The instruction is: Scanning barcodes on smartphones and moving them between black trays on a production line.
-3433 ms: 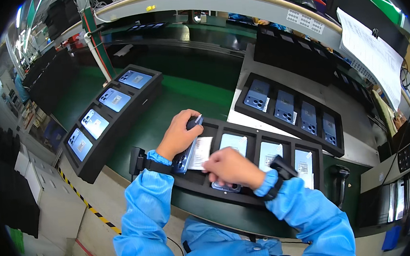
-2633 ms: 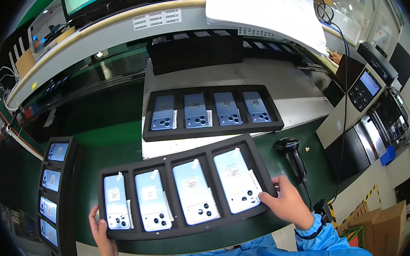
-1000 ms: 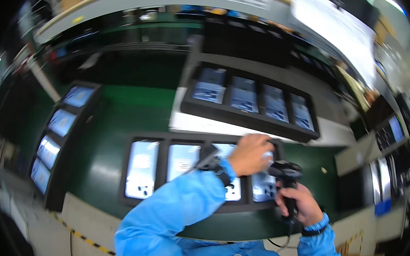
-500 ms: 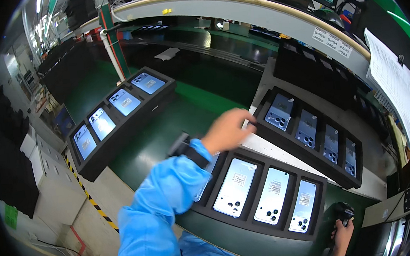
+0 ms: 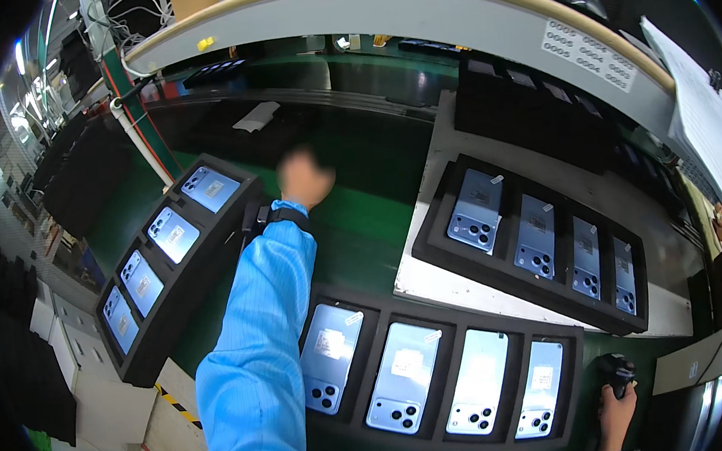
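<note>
**Scanner (image 5: 616, 368), black and handheld, in right hand (image 5: 617, 419); left hand (image 5: 306, 179) out over dark-green bench (image 5: 355, 256)**

Black foam tray (image 5: 573, 374) lay nearest the body, four light-blue phones (image 5: 404, 366) in it, one per compartment, camera ends toward the wearer. Scanner was just beyond its right end.

Handling, my judgement: the reach wanted a raised forearm, so the shiny blue sleeve (image 5: 259, 335) would not drag across the leftmost phone or catch the foam rim. Scanner was best kept steady and clear of that right edge. Phone backs looked smooth, likely quick to smear; edges seemed the safer hold.

Right hand: fingers wrapped around the scanner's grip; finger detail small. Left hand: motion-blurred, nothing seen in it; could not tell whether its fingers were spread or pressed together. It was nearest the upper end of a second black foam tray (image 5: 226, 251), with four similar phones, apart from it.
</note>
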{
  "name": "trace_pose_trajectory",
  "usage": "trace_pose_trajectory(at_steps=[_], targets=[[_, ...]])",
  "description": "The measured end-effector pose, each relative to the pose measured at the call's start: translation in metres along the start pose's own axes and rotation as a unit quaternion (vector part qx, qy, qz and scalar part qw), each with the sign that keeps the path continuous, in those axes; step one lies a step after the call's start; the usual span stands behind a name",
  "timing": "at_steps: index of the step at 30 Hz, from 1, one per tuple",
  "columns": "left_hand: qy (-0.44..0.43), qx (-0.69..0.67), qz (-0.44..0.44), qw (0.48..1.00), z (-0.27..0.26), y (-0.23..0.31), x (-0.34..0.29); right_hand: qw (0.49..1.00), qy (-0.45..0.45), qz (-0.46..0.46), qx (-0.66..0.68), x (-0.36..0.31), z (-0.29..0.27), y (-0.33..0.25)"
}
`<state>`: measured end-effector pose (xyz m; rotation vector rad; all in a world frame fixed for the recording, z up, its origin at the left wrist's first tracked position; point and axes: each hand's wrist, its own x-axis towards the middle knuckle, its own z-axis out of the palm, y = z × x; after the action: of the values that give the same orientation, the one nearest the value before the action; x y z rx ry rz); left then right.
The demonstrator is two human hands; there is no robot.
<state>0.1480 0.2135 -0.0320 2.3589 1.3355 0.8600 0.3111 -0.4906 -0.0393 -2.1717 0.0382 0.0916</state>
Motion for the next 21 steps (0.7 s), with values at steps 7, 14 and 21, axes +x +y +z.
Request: trace_pose_trajectory(at_steps=[7,14,21], targets=[[0.08,0.075,-0.106,0.988,0.039,-0.026,0.043,0.997,0.018,-0.049,-0.064,-0.005,-0.006,-0.006],[0.118,0.159,-0.202,0.959,0.064,-0.04,0.07,0.994,0.03,-0.066,-0.079,0.002,-0.011,0.02],[0.028,0.204,-0.139,0.969,0.04,-0.039,0.075,0.999,0.028,-0.04,-0.02,-0.002,0.0,0.002]])
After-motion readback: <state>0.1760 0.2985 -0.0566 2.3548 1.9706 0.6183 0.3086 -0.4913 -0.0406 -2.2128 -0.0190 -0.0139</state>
